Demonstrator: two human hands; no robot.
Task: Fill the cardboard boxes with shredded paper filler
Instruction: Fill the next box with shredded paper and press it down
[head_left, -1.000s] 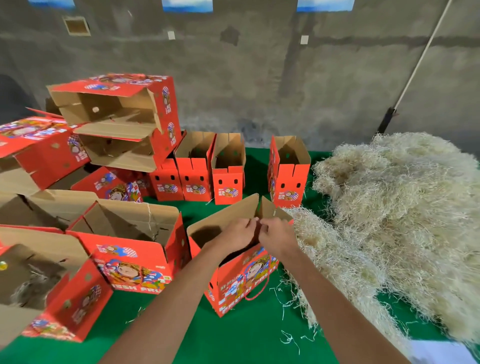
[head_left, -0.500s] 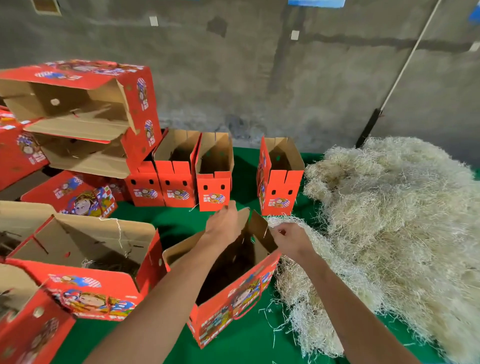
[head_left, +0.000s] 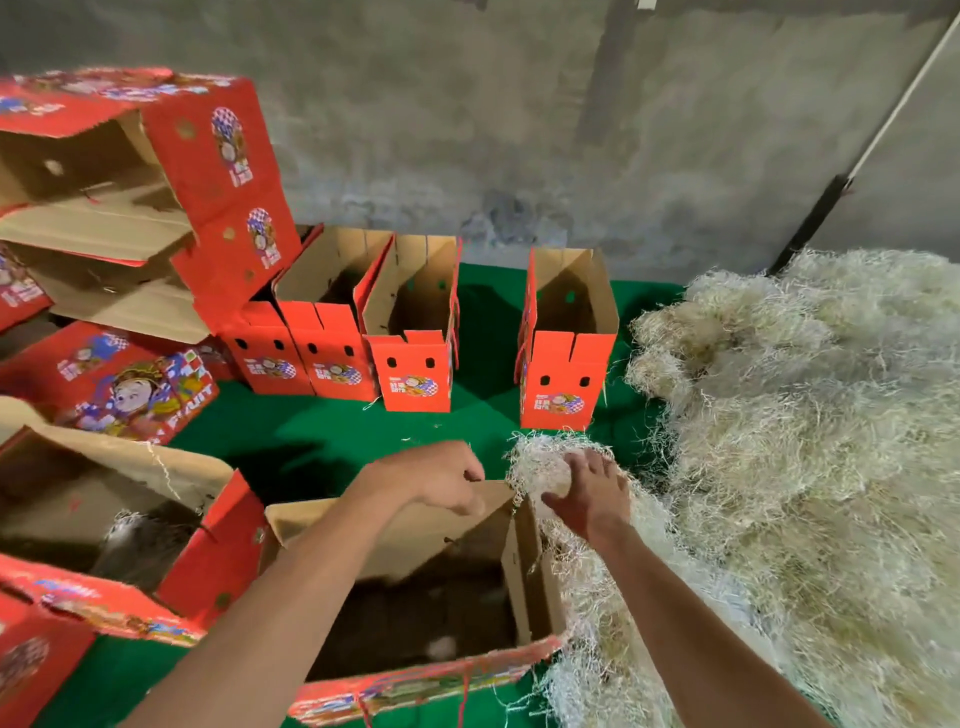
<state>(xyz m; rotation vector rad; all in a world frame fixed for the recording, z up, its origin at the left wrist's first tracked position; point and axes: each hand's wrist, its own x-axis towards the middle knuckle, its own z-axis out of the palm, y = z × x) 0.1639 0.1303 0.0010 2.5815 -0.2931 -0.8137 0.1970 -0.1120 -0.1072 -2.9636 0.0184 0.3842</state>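
Observation:
An open red cardboard box (head_left: 535, 587) stands right in front of me with its brown inside showing and looking empty. My left hand (head_left: 447, 478) pinches the top of its far flap. Just right of the box's far corner, my right hand (head_left: 592, 493) rests on a clump of pale shredded paper (head_left: 540, 462), fingers curled into it. The clump belongs to a big heap of shredded paper (head_left: 810, 441) that fills the right side of the green table.
Several upright open red boxes (head_left: 415, 343) (head_left: 566, 358) stand in a row at the back of the green table (head_left: 322, 431). More red boxes are stacked and tipped on the left (head_left: 130, 182), one (head_left: 104, 519) beside the box I hold. A grey concrete wall (head_left: 519, 130) closes the back.
The box has come closer and its flaps have spread open. My right hand left the flap and went right onto the shredded paper. My left hand stays on the far flap.

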